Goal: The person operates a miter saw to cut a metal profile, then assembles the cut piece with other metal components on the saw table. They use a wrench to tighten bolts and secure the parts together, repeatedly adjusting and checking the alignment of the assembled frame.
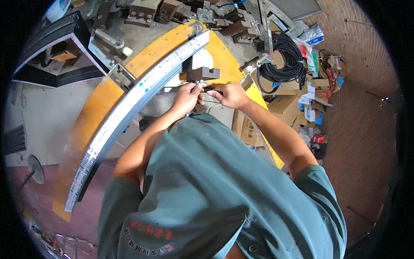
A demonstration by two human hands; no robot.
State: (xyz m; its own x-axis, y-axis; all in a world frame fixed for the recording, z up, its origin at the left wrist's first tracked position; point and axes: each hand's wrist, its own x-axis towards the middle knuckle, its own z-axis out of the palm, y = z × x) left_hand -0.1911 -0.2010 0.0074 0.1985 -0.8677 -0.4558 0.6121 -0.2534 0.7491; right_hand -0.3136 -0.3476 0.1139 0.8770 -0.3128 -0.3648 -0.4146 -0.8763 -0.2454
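Observation:
My left hand point(187, 100) is closed in a pinch just below a dark metal block point(203, 74) with a notch in its top. Small shiny bolt-like parts point(199, 81) show between the block and my fingertips. My right hand point(232, 95) is curled shut to the right of them, its thumb pointing at the left hand. A thin dark piece seems to lie between the two hands; what either one grips is too small to name. Left of the block, a long profile point(142, 92) with white printed film lies along the orange workbench point(97, 101).
Dark metal blocks point(142, 12) stand along the bench's back. A black frame point(64, 47) is at the left. To the right hangs a coiled black cable point(284, 58), above cardboard boxes point(284, 108) and loose packaging by a brick-coloured wall point(355, 64).

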